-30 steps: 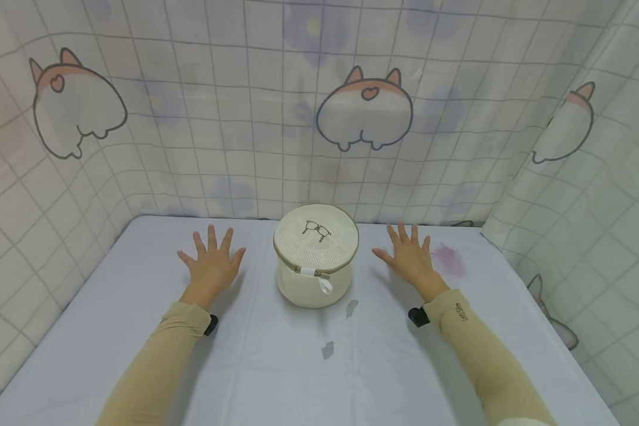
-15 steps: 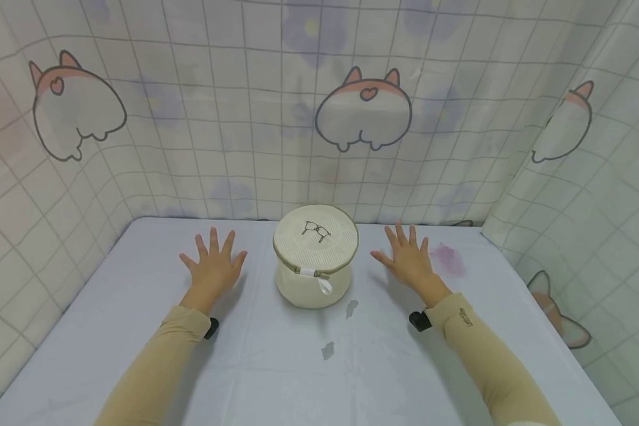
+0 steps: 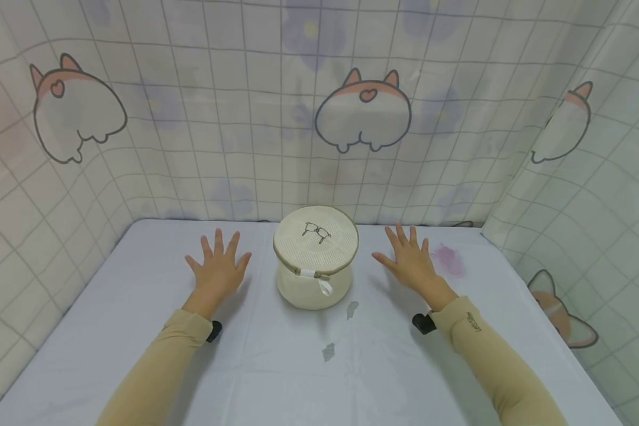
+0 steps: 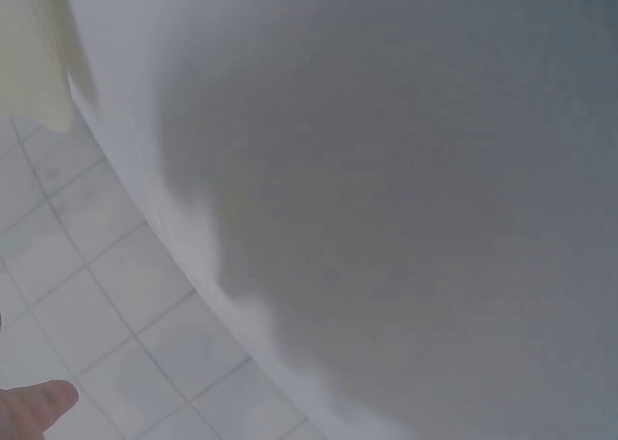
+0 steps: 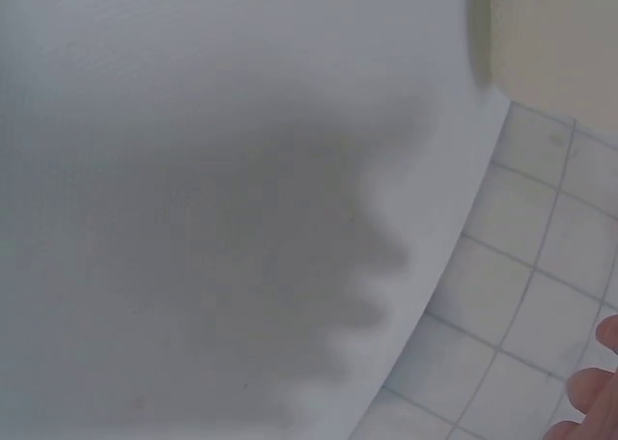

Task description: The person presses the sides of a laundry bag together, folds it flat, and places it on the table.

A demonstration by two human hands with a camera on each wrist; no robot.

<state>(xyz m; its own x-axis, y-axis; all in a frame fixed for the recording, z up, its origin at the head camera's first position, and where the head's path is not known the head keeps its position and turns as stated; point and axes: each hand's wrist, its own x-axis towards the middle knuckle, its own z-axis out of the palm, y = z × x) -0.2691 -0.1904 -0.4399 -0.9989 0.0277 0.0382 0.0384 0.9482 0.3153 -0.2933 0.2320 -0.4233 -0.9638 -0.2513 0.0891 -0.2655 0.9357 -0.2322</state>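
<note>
A round cream zippered bag [image 3: 314, 290] with a mesh lid stands upright at the middle back of the white table. Dark line stitching and a white pull loop [image 3: 325, 287] show on it. To its left my left hand [image 3: 216, 275] has its fingers spread, apart from the bag and holding nothing. On the other side, my right hand [image 3: 412, 266] is spread the same way, also free of the bag. Both cast shadows on the tabletop. In the left wrist view a fingertip [image 4: 48, 401] and the bag's edge [image 4: 29, 54] appear; the right wrist view shows fingertips [image 5: 591, 390] and the bag [image 5: 555, 44].
Grid-patterned curtains [image 3: 277, 171] with animal prints enclose the back and sides of the white-covered table [image 3: 277, 378]. Grey patches [image 3: 328, 352] mark the cloth in front of the bag. A pink stain [image 3: 448, 260] lies near the right hand. Black wrist devices [image 3: 423, 323] sit at both cuffs.
My left hand has drifted slightly right, toward the bag, and a little nearer to me. The right hand is almost still, its forearm shifting slightly right. The bag has stayed in place.
</note>
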